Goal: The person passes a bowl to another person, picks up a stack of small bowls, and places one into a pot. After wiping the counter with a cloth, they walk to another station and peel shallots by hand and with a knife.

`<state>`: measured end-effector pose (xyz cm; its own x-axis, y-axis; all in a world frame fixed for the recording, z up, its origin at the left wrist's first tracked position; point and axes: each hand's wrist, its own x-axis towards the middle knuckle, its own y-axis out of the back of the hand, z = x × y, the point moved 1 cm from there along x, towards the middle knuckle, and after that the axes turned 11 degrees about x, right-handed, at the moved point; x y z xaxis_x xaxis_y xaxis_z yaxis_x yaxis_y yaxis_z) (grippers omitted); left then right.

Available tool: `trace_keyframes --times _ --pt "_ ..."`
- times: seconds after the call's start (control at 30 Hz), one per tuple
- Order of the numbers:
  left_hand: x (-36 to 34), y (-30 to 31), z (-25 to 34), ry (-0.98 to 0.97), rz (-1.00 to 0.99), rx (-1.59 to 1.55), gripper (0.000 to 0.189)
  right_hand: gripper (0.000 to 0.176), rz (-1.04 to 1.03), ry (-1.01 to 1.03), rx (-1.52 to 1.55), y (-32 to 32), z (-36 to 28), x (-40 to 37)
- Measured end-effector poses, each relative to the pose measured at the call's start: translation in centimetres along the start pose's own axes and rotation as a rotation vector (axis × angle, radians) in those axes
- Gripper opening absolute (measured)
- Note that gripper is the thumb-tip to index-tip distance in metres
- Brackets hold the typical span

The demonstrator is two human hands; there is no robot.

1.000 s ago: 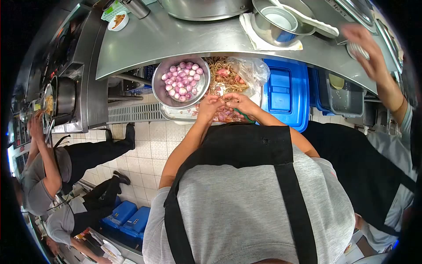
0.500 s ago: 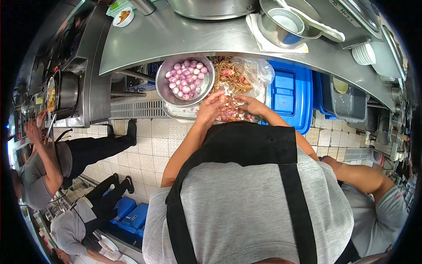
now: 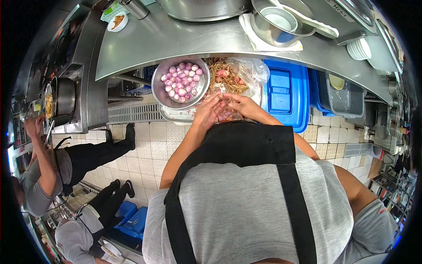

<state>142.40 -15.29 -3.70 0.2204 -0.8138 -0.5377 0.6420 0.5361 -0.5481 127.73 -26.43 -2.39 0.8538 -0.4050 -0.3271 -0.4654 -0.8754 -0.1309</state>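
Observation:
My left hand (image 3: 207,111) and my right hand (image 3: 245,107) meet over a tray (image 3: 175,113) of reddish skins and peelings (image 3: 228,117). The fingertips of both are pinched together around something too small to make out. Left of them stands a metal bowl (image 3: 157,84) with many peeled purple-white shallots (image 3: 181,81). Just beyond my fingers lies a heap of dry brown stalks and roots (image 3: 223,72) with some reddish unpeeled shallots among it. A clear plastic bag (image 3: 251,72) rests against the heap's right side.
A steel counter (image 3: 189,42) overhangs the far side, bearing a large pot (image 3: 202,9) and a bowl with a ladle (image 3: 281,26). A blue lid (image 3: 285,94) and a grey bin (image 3: 345,94) are at the right. Co-workers stand at left (image 3: 37,176) and at right (image 3: 373,224).
My right hand has drawn in toward the left, so the fingertips now meet. The view has shifted slightly. The co-worker at the right has moved an arm.

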Motion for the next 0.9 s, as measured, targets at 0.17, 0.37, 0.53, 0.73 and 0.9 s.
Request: trace_keyframes --times 0.17,0.37,0.53,0.73,0.9 --pt "0.1 0.2 -0.2 -0.002 -0.005 0.024 0.032 0.043 -0.024 -0.115 0.005 -0.1 -2.5 -0.8" --pt "0.3 -0.3 0.3 -0.004 -0.001 0.07 0.03 0.039 -0.012 -0.015 0.04 0.2 -2.3 -0.7" --pt "1.2 -0.3 -0.1 0.013 0.037 0.142 0.026 0.029 0.066 -0.002 -0.045 0.2 -1.8 0.0" --pt "1.6 -0.6 -0.3 0.039 -0.014 0.152 0.022 0.02 0.1 0.032 -0.045 0.7 0.0 1.0" --pt "2.2 0.8 -1.0 0.057 -0.12 0.078 0.027 0.021 -0.027 -0.267 0.448 1.3 -0.6 0.8"
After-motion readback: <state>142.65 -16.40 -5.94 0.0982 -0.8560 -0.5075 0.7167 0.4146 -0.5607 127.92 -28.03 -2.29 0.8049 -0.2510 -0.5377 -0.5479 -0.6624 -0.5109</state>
